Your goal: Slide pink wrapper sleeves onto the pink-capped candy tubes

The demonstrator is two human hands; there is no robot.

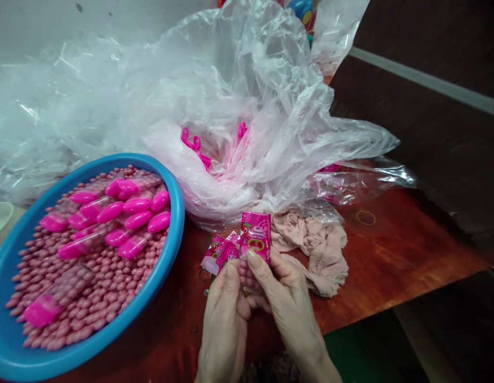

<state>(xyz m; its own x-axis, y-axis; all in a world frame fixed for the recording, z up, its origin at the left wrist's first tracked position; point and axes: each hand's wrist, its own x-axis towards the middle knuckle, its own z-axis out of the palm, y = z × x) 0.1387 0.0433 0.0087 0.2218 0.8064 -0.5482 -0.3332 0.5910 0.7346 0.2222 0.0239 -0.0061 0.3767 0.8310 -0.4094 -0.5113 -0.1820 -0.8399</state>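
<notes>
Both hands meet low in the centre, over the table. My left hand [223, 314] is closed with thumb and fingers on a small clear pack of pink balls [247, 276]. My right hand [286, 298] pinches the same pack, its thumb lying on a printed pink label [257, 226] at the upper end. The fingers hide much of the pack. Just behind my left hand lie several loose printed pink labels [223, 250]. To the left, a blue basin [177, 213] holds many pink balls [111, 282] and several clear tubes with bright pink ends [77, 242].
A large clear plastic bag [270, 154] spreads behind my hands, with bright pink plastic pieces [197, 146] inside. A crumpled beige cloth [322, 250] lies right of the labels. A thin ring [366, 217] rests on the reddish-brown table [414, 250], whose edge runs along the lower right.
</notes>
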